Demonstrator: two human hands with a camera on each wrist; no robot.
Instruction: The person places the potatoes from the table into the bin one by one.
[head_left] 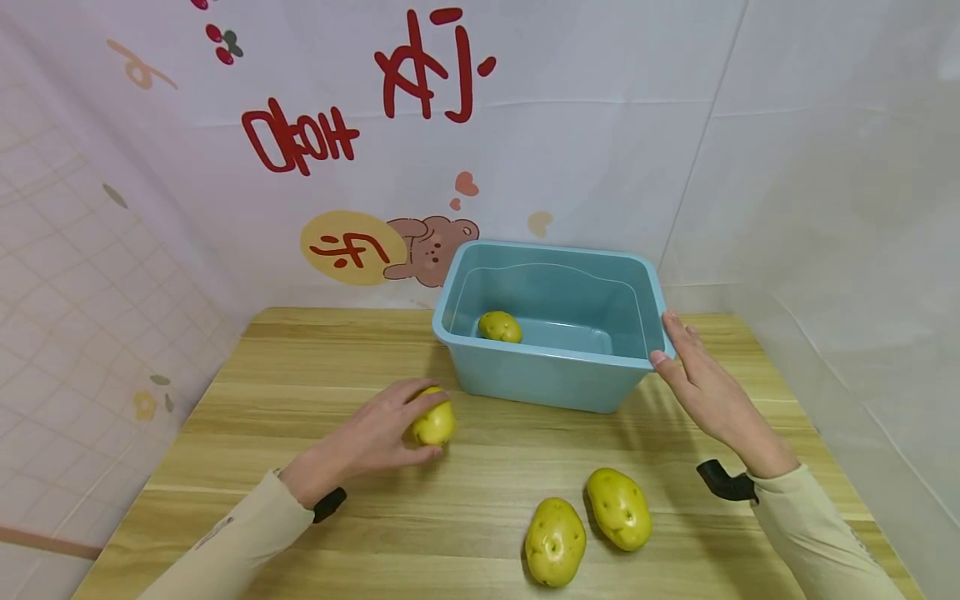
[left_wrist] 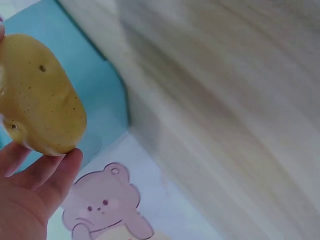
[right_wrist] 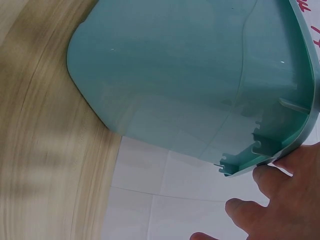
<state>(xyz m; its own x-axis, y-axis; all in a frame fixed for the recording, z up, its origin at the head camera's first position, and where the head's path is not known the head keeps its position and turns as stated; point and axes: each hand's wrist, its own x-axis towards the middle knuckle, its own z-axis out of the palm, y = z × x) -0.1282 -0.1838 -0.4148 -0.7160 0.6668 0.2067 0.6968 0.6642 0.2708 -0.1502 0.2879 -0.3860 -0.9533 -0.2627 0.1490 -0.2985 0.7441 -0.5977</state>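
My left hand (head_left: 375, 429) grips a yellow potato (head_left: 435, 421) between thumb and fingers, in front of the blue bin's left part; the left wrist view shows the potato (left_wrist: 42, 95) held by the fingertips of the hand (left_wrist: 30, 200). At the bin's right front corner, my right hand (head_left: 708, 392) touches the rim with fingers extended; in the right wrist view the hand (right_wrist: 285, 195) lies against the rim of the bin (right_wrist: 175, 75). Inside the blue bin (head_left: 543, 375), another potato (head_left: 500, 327) lies at the left.
Two more potatoes, one (head_left: 555, 542) and another (head_left: 619, 508), lie side by side near the front of the wooden table (head_left: 300, 358). A white printed cloth (head_left: 585, 167) hangs behind the bin and at both sides.
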